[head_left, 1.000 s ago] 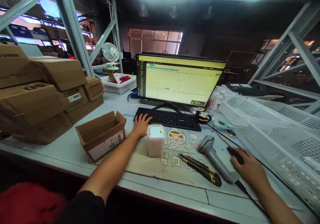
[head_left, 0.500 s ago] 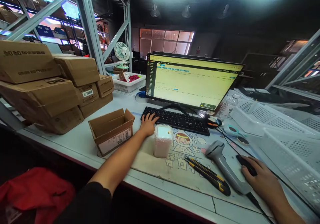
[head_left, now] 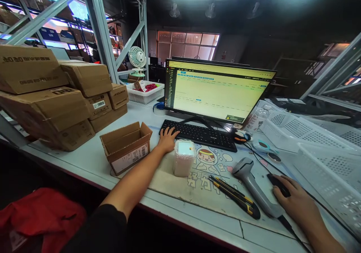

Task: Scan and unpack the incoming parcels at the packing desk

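My left hand (head_left: 167, 138) rests with spread fingers on the left end of a black keyboard (head_left: 203, 135), below a lit monitor (head_left: 214, 91). Over at the right, my right hand (head_left: 296, 196) curls around a black computer mouse (head_left: 278, 185). Beside the left wrist stands a bubble-wrapped box (head_left: 184, 161), upright on a printed desk mat (head_left: 180, 191). An open cardboard box (head_left: 129, 157) with a label sits left of my left forearm. Between the wrapped box and the mouse lie a black and yellow utility knife (head_left: 237, 198) and a grey barcode scanner (head_left: 256, 187).
Closed cartons (head_left: 47, 106) are stacked on the left of the table. Behind them are a white basket (head_left: 145, 95) and a small fan (head_left: 137, 59). White plastic baskets (head_left: 327, 162) line the right side, near tape rolls (head_left: 261, 146). Red cloth (head_left: 42, 219) hangs at lower left.
Nearly everything stays in place. The view has shifted very slightly; both hands remain on the keyboard and the mouse.
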`<state>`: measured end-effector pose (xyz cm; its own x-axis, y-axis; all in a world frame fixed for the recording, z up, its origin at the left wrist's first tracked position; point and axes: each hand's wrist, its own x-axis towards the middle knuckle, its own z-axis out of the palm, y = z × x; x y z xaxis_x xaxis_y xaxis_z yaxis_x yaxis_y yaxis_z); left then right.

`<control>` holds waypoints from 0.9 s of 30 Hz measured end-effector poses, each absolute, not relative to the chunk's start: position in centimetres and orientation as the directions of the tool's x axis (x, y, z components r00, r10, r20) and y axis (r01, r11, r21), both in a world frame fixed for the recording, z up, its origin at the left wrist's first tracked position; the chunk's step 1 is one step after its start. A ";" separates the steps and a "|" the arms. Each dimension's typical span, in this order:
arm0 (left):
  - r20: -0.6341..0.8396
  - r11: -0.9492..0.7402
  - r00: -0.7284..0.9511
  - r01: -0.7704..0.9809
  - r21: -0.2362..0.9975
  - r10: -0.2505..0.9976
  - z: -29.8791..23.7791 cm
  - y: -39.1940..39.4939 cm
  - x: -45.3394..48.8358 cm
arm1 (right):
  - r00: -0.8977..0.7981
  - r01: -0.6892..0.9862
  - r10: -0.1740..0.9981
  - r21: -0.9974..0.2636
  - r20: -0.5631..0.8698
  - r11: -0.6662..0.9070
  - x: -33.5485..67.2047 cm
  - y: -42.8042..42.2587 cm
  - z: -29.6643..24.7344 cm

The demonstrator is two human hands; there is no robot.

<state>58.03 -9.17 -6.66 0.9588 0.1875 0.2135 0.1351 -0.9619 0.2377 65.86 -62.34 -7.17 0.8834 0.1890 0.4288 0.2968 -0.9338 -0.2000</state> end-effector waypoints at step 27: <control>0.211 -0.954 0.956 0.146 0.262 0.204 -6.0 -9.5 57.8 | 0.827 0.404 0.210 -0.293 0.521 -0.866 69.0 -64.4 -9.6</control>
